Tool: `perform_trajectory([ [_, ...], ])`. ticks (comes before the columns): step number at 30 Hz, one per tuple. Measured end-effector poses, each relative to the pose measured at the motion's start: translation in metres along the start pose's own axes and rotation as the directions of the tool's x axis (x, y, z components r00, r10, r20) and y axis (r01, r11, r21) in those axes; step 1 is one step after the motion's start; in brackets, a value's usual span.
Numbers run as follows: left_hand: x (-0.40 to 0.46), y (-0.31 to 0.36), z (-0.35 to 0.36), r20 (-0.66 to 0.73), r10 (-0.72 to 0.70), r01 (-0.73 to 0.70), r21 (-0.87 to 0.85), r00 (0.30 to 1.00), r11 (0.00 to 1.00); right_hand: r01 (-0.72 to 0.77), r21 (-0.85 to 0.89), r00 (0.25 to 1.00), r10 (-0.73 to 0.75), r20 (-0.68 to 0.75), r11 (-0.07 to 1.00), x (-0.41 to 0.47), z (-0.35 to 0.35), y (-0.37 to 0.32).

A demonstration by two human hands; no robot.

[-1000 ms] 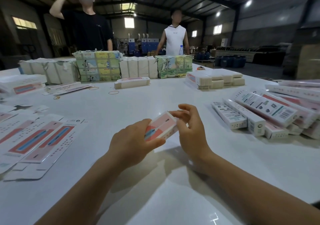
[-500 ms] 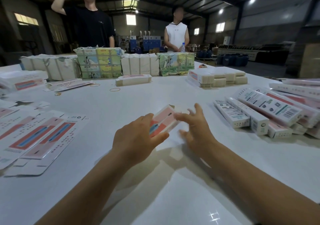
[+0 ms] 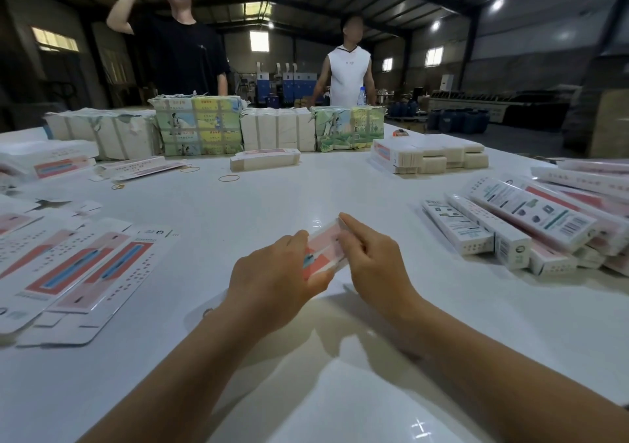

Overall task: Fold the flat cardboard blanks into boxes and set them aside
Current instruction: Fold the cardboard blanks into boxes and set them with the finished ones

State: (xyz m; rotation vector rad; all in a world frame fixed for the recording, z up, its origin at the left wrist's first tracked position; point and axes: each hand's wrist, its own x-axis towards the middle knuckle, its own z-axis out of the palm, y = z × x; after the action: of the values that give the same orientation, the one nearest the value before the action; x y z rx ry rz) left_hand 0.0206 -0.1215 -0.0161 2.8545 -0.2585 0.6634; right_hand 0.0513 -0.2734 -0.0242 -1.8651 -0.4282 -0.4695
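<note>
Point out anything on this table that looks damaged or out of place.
The wrapped bundle at far left has its paper wrapping torn open. Loose rubber bands lie scattered on the table near it. Nothing else stands out.

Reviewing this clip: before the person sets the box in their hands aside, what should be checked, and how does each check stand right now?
1. Left hand grips the box: ok.
2. Right hand on the box's far end: ok, fingers pinch there.
3. End flap tucked shut: cannot tell, fingers hide it.
4. Box body squared up, no longer flat: ok, a side face shows.
5. Place to put it: ok, bare table lies beside the pile of finished boxes on the right.
6. More flat blanks waiting on the left: ok.
</note>
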Motion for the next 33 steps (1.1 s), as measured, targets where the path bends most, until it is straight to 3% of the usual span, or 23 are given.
perform_trajectory([
  [1, 0.000, -0.001, -0.001, -0.021, 0.006, -0.005, 0.019, 1.000, 1.000, -0.103, 0.170, 0.995, 0.100, 0.025, 0.980, 0.003, -0.002, -0.003],
  [3, -0.001, -0.003, 0.000, -0.069, 0.029, -0.026, 0.046, 0.997, 0.999, -0.314, 0.509, 0.947, 0.302, 0.108, 0.801, 0.011, -0.005, -0.008],
  [5, -0.001, -0.003, 0.001, -0.112, 0.059, -0.048, 0.093, 0.992, 0.994, -0.424, 0.679, 0.892, 0.407, 0.198, 0.599, 0.016, -0.010, -0.010],
  [6, -0.001, -0.003, 0.002, -0.123, 0.073, -0.058, 0.121, 0.990, 0.991, -0.452, 0.695, 0.877, 0.421, 0.231, 0.559, 0.017, -0.012, -0.010],
  [8, -0.001, -0.004, 0.004, -0.131, 0.085, -0.065, 0.154, 0.988, 0.986, -0.464, 0.661, 0.878, 0.404, 0.256, 0.590, 0.016, -0.012, -0.009],
  [12, -0.002, -0.005, 0.003, -0.142, 0.107, -0.079, 0.189, 0.984, 0.979, -0.357, 0.490, 0.934, 0.318, 0.164, 0.795, 0.012, -0.010, -0.006],
  [14, -0.003, -0.003, 0.002, -0.156, 0.120, -0.090, 0.190, 0.980, 0.978, -0.302, 0.433, 0.953, 0.281, 0.114, 0.849, 0.010, -0.010, -0.006],
  [27, -0.009, 0.004, -0.009, -0.174, 0.156, -0.118, 0.211, 0.972, 0.970, -0.357, 0.593, 0.929, 0.343, 0.141, 0.722, 0.008, -0.015, -0.013],
  [30, -0.008, 0.004, -0.007, -0.192, 0.198, -0.141, 0.277, 0.961, 0.950, -0.272, 0.492, 0.961, 0.260, 0.093, 0.827, 0.007, -0.013, -0.011],
  [33, -0.006, 0.006, -0.006, -0.185, 0.184, -0.130, 0.273, 0.965, 0.953, -0.076, 0.215, 0.997, 0.078, -0.002, 0.974, 0.001, -0.008, -0.010],
])
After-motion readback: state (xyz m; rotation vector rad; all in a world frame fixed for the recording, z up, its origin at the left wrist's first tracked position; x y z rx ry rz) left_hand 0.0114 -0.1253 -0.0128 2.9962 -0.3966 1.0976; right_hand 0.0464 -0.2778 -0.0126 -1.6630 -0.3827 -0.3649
